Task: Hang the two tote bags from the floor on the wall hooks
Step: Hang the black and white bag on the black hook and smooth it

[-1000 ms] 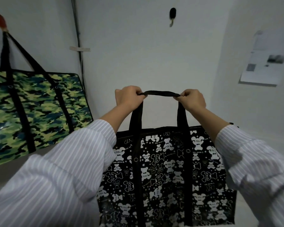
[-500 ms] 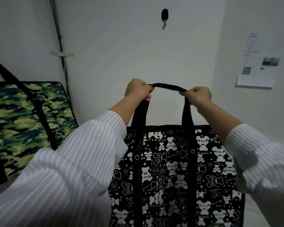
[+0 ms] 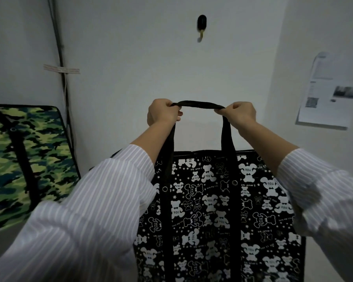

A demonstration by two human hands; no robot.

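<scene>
L hand [image 3: 163,113] + R hand [image 3: 240,114] pinched bear-print tote [image 3: 212,202] strap [image 3: 198,104] taut. Strap rose nearer wall hook [image 3: 201,23], centred under it; not hooked yet.

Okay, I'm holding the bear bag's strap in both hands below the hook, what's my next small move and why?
Probably raise the strap straight up toward the hook. Your left hand and right hand grip its ends, the stretch between them is open, and the bare hook sits above it.

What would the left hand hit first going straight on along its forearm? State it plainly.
Probably the bare wall below the hook: the left hand, gripping the black bag's handle, points up and forward with nothing between. Depth is unclear.
</scene>
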